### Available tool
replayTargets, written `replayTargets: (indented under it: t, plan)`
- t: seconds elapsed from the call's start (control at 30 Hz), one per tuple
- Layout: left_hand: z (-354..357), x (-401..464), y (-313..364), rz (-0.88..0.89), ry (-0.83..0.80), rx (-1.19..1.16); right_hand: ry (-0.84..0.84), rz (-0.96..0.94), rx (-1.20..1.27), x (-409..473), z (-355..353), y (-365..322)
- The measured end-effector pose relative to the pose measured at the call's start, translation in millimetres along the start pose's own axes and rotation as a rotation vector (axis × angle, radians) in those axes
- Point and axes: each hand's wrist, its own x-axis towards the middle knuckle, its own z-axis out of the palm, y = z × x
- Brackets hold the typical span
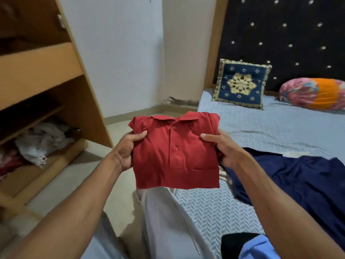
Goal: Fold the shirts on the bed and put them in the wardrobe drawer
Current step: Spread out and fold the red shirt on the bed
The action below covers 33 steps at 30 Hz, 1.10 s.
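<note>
A folded red polo shirt [175, 152] hangs in the air in front of me, collar up and buttons facing me. My left hand [128, 148] grips its left edge and my right hand [222, 148] grips its right edge, thumbs on the front. A dark navy shirt [298, 184] lies spread and unfolded on the bed [270, 128] to my right. At the left stands the wooden wardrobe [43, 71], its low drawer [46, 165] pulled open with crumpled white and red clothes inside.
A blue and gold cushion [241, 84] and a colourful bolster [315, 93] lie at the head of the bed against a dark headboard. Black and light blue cloth [250, 245] lies at the bed's near corner. Bare floor [74, 184] separates bed and wardrobe.
</note>
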Motion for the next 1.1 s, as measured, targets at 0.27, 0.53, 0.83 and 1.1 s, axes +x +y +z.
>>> replayTargets:
  t: [0.27, 0.53, 0.83, 1.1]
  plan:
    - [-128.0, 40.3, 12.1, -0.077, 0.226, -0.108, -0.100, 0.139, -0.130, 85.3, 116.2, 21.3]
    - [-271.8, 125.7, 1.1, -0.256, 0.370, -0.104, -0.208, 0.364, -0.170, 244.3, 218.3, 107.5]
    - [-306.3, 121.8, 122.2, -0.402, 0.521, -0.091, -0.303, 0.590, -0.172, 294.5, 312.3, 40.3]
    - [-242.1, 54.3, 308.9, -0.432, 0.496, -0.074, -0.379, 0.646, -0.168, 260.3, 378.5, -141.5]
